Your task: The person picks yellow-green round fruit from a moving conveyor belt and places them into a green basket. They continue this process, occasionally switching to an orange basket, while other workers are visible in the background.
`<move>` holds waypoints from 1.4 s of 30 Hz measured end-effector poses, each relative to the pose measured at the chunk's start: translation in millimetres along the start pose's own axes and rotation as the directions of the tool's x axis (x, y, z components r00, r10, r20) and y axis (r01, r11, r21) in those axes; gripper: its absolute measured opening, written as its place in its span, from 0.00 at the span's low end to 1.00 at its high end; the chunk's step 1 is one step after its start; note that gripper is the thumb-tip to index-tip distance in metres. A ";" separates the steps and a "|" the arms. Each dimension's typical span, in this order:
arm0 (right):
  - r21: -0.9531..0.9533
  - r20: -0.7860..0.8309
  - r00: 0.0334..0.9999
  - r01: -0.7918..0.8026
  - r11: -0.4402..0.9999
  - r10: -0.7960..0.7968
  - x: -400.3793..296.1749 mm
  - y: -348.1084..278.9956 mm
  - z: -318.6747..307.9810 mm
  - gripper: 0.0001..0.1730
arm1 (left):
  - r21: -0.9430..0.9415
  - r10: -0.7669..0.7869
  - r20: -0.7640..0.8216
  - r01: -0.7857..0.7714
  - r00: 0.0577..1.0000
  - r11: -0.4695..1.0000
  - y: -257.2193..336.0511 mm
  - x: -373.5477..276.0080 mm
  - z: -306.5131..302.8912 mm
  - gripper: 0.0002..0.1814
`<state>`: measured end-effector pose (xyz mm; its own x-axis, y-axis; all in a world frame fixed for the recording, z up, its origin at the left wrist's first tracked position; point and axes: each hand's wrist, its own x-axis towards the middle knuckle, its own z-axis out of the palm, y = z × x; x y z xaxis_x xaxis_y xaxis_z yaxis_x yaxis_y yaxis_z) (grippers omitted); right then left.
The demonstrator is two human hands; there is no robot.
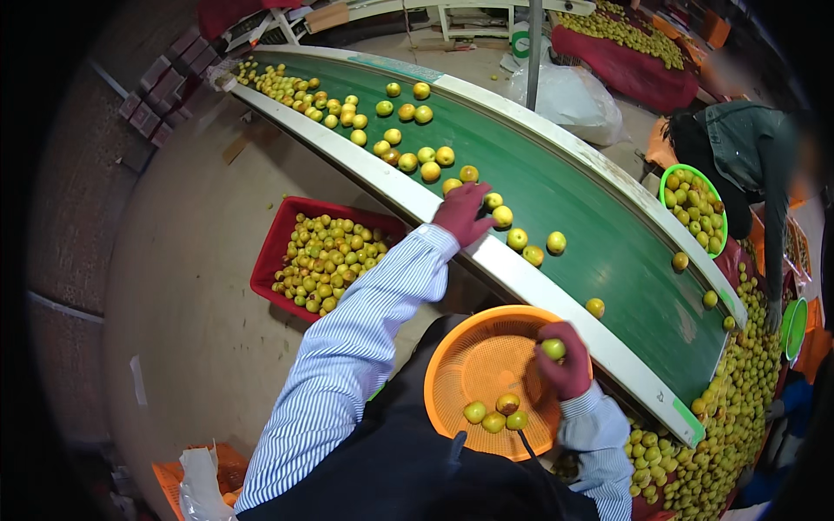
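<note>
My left hand (462, 215), in a dark red glove, reaches over the near rail of a green conveyor belt (625, 260). Its thumb and fingers are apart, close beside a yellow-green, jujube-like fruit (502, 216); the palm is hidden. A green fruit (553, 349) is held by my right hand (568, 365), gloved the same way, over the right side of an orange plastic mesh basket (449, 345). Several fruits (493, 422), one with a brown patch, lie low in this basket, which sits before my body. More fruits (417, 159) are scattered along the belt.
Left of the conveyor, a red crate (267, 273) of fruit stands on the floor. Fruit is heaped (730, 391) at the belt's lower end. A person (743, 143) bends at the right, near a bright green basket (694, 208) of fruit. A metal post (534, 58) rises behind the conveyor.
</note>
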<state>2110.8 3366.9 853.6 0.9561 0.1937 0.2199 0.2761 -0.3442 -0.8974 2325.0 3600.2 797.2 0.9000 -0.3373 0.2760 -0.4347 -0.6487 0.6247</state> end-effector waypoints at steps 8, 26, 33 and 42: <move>-0.209 -0.532 0.846 -0.110 0.972 -0.019 24.9 40.8 -67.7 0.17 | 0.218 -0.056 0.208 0.009 0.976 0.976 46.5 33.0 29.2 0.34; -0.719 0.018 0.998 -0.029 0.695 0.060 96.6 68.1 -43.7 0.23 | -0.582 -0.066 -0.098 -0.004 0.993 0.813 -58.5 75.1 -47.3 0.21; -0.630 -0.524 0.823 -0.202 0.750 -0.219 104.5 91.3 -68.3 0.16 | -0.182 0.005 0.186 0.029 0.983 0.983 -45.1 73.3 -68.3 0.27; -0.457 0.072 0.997 0.020 0.889 0.015 150.9 20.3 18.7 0.29 | 0.251 -0.153 0.517 0.022 0.842 0.968 27.8 90.6 -21.3 0.39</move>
<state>2258.9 3406.4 861.4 0.9506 0.2543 0.1781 0.3091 -0.7223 -0.6186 2395.2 3566.1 855.1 0.8081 -0.5375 -0.2410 -0.4090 -0.8064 0.4272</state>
